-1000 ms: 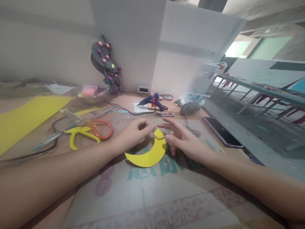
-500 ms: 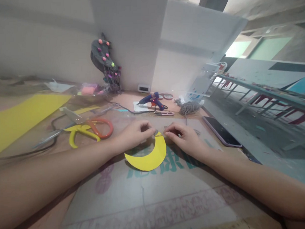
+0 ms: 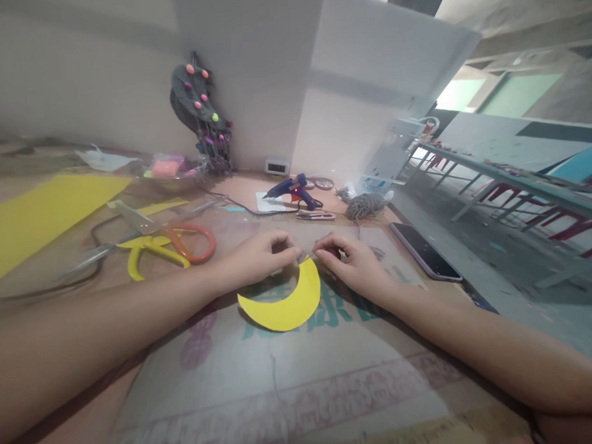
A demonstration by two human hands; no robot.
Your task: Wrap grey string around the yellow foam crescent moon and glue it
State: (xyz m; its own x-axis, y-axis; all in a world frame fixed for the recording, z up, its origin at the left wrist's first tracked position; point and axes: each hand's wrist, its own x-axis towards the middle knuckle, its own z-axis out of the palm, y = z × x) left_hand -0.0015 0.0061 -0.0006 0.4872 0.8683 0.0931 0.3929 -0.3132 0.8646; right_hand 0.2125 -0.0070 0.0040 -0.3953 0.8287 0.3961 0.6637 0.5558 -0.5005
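A yellow paper crescent (image 3: 292,306) lies in front of me, its upper tip pinched between the thumb and fingers of my left hand (image 3: 274,252). Some grey yarn is at that tip. Just to the right, my right hand (image 3: 344,256) is closed in a pinch on the thin yarn, close to the crescent's tip. A ball of grey yarn (image 3: 366,206) sits beyond my right hand, with a strand running down from it toward that hand. Fingers partly hide the tip and the yarn there.
Orange-handled scissors (image 3: 199,243) and yellow-handled scissors (image 3: 158,256) lie left. A blue glue gun (image 3: 289,188) and a pink cutter (image 3: 316,216) are behind my hands. A phone (image 3: 426,251) lies right. A grey crescent with pompoms (image 3: 189,96) leans on the wall; yellow sheet (image 3: 53,214) far left.
My right hand has shifted slightly left, closer to the crescent's tip. The yarn strand seen across the tip before shows less now. My left hand keeps its pinch. The view has shifted a little.
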